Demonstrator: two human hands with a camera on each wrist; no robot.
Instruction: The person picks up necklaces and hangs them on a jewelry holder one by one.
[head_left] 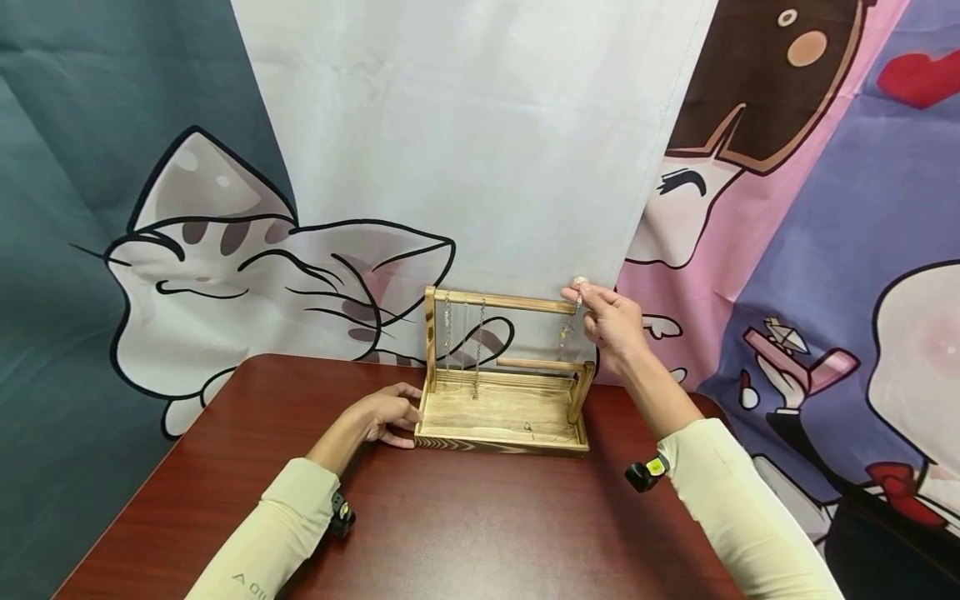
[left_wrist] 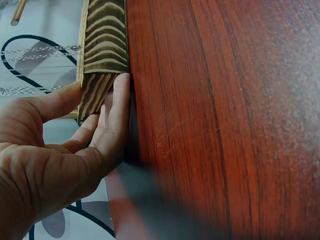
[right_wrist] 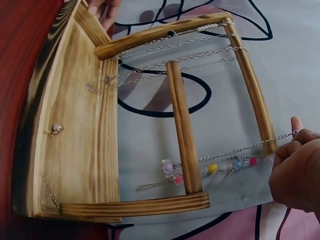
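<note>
A wooden jewelry stand [head_left: 498, 447] has a shallow tray, a top bar [head_left: 517, 304] and a lower, shorter bar [right_wrist: 181, 125]. My left hand [head_left: 386, 412] grips the tray's left end, thumb on one side and fingers on the other, as the left wrist view shows. Beside the top bar's free right end, my right hand [head_left: 615, 325] pinches a beaded chain [right_wrist: 212, 168] with pink, yellow, blue and lilac beads. The chain hangs down past the lower bar. Several silver chains [head_left: 478, 342] are draped over the left part of the top bar.
A small piece of jewelry [right_wrist: 56, 129] lies on the tray floor, and a thin chain [right_wrist: 52, 200] lies near its right end. The stand rests on a reddish-brown table [head_left: 480, 525] near its far edge. Behind hangs a cartoon-printed cloth [head_left: 480, 150].
</note>
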